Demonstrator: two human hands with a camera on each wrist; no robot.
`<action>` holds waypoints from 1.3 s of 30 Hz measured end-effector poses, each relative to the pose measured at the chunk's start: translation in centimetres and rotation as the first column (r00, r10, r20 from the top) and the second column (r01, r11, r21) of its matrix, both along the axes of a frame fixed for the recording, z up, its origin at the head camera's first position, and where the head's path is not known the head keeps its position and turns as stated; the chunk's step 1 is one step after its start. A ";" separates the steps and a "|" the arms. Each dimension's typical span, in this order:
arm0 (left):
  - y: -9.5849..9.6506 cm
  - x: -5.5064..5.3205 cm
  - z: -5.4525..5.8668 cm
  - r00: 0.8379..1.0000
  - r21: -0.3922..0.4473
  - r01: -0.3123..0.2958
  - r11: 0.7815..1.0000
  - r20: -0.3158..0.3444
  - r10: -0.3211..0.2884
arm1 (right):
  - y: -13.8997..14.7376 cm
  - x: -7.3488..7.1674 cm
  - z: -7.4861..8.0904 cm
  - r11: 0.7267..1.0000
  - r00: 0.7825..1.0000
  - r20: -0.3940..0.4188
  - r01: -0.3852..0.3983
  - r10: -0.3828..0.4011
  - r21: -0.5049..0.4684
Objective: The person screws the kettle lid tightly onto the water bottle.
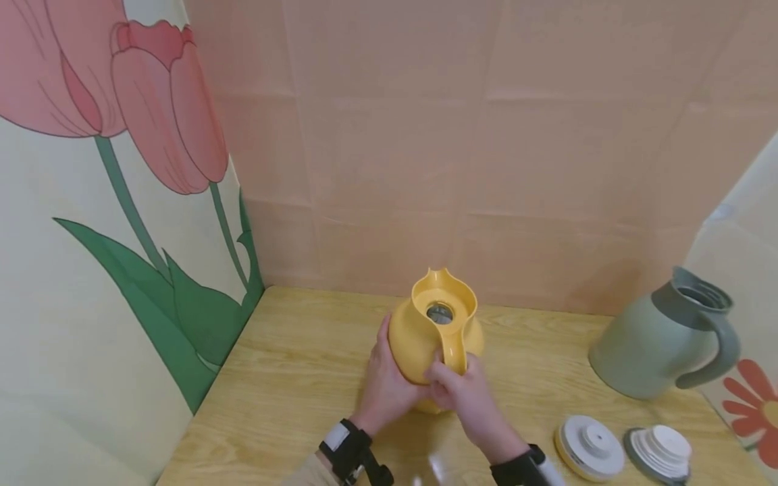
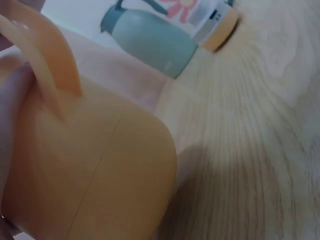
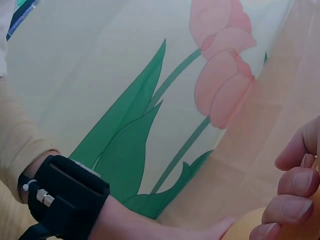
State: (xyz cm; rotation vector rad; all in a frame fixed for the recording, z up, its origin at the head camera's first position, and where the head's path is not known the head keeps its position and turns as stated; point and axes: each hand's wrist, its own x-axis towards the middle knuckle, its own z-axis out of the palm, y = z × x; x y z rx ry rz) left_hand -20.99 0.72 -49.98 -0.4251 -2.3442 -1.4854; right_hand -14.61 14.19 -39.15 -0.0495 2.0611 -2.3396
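Smooth yel. plastic jug on wood-grain tbl.

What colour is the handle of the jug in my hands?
The handle is yellow; it shows best in the head view.

yellow jug partly hidden, left tulip cropped

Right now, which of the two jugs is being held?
The yellow jug: the left hand holds its body, the right hand its handle. The green jug stands untouched.
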 end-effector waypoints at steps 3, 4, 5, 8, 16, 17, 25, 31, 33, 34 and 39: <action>-0.3 -0.1 -0.8 1.000 -0.035 -0.002 0.999 0.001 0.002 | -0.2 -0.2 -1.0 1.000 1.000 0.028 0.006 -0.005 -0.017; -0.4 -0.2 -1.0 1.000 -0.044 -0.002 0.999 0.001 0.002 | -0.2 -0.2 -1.3 1.000 0.999 0.034 0.005 -0.004 -0.021; -0.4 -0.2 -1.1 1.000 -0.053 -0.002 0.999 0.005 0.003 | -0.2 -0.2 -1.5 1.000 0.999 0.039 0.004 -0.004 -0.024; -0.5 -0.1 -1.6 1.000 -0.076 -0.007 0.997 0.024 0.009 | -0.2 -0.3 -2.2 1.000 0.999 0.041 -0.007 0.009 -0.029; -0.7 -0.4 -2.0 0.996 -0.102 -0.001 0.995 0.087 0.010 | -0.5 -0.3 -2.6 0.999 0.999 0.008 -0.031 0.031 -0.011; -0.8 -0.5 -2.0 0.996 -0.099 0.002 0.995 0.093 0.007 | -0.6 -0.4 -2.6 1.000 0.999 0.016 -0.029 0.029 -0.007; -1.0 -1.0 -1.9 0.993 -0.103 0.032 0.994 0.116 -0.020 | -0.8 -1.0 -2.3 1.000 0.998 0.050 -0.027 0.027 -0.001; -1.2 -0.7 -1.5 0.988 -0.095 0.060 0.994 0.147 -0.046 | -0.8 -1.0 -2.7 0.999 0.999 0.016 -0.033 0.033 0.013; -1.4 -0.6 -1.4 0.986 -0.087 0.074 0.993 0.153 -0.060 | -0.8 -1.1 -2.7 0.999 0.999 -0.001 -0.032 0.032 0.032; -1.4 -0.6 -1.3 0.985 -0.081 0.083 0.993 0.156 -0.069 | -0.8 -1.1 -2.8 0.999 0.999 -0.011 -0.032 0.032 0.043; -1.7 -0.1 -1.0 0.983 -0.006 0.140 0.990 0.125 -0.138 | -0.7 -0.8 -2.9 0.989 0.997 -0.059 0.049 -0.041 0.142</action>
